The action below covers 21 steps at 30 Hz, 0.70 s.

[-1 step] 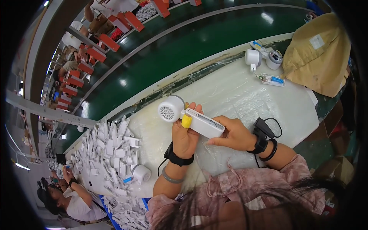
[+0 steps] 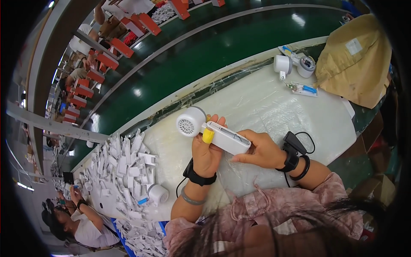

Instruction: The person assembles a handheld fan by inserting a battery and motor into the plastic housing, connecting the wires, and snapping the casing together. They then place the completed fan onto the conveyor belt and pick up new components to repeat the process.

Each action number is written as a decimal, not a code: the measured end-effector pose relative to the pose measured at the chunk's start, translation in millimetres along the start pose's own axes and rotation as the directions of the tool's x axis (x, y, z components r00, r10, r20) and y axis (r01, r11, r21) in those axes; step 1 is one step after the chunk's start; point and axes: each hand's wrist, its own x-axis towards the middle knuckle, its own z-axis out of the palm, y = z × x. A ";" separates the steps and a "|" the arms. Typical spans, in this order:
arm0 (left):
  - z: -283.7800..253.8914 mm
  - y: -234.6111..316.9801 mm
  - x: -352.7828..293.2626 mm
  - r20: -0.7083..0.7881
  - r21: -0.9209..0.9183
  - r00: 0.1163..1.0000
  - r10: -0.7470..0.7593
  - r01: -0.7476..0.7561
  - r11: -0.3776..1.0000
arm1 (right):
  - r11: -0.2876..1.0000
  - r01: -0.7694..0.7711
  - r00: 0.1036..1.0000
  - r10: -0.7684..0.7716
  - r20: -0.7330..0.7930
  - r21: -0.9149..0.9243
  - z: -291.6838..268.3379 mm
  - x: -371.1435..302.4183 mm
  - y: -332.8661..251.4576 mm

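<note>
A white handheld fan lies across both my hands, its round grilled head pointing left and its long handle slanting down to the right. My left hand is closed round the part near the head, with a yellow cover on the thumb and a bit of yellow behind. With thumb and fingers, my right hand grips the handle's far end. A long slot or recess shows along the handle's upper face. A heap of white plastic parts lies left of my left hand, with another round fan head at its edge.
Fan heads with open handles and blue parts lie at the far right, beside a brown paper sack. A blue bin of white parts stands lower left, near a co-worker. A green surface with metal rails runs behind the table.
</note>
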 end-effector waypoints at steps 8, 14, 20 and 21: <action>2.9 -0.9 -0.9 -0.028 -0.010 1.000 0.000 0.000 1.000 | 0.948 0.198 0.971 -0.224 -0.082 -0.248 0.9 -0.7 2.2; -2.4 -3.3 1.0 -0.033 0.079 0.998 0.046 -0.043 0.996 | 0.936 0.187 0.977 -0.209 -0.041 -0.299 -1.6 1.4 -1.3; -1.3 -2.3 1.7 -0.006 0.113 0.996 0.086 -0.085 0.990 | 0.989 0.014 1.000 -0.017 0.017 0.145 4.2 0.2 5.2; -1.2 -1.8 1.5 -0.006 0.116 0.997 0.083 -0.081 0.990 | 0.989 0.013 1.000 -0.016 0.015 0.147 4.8 0.9 4.1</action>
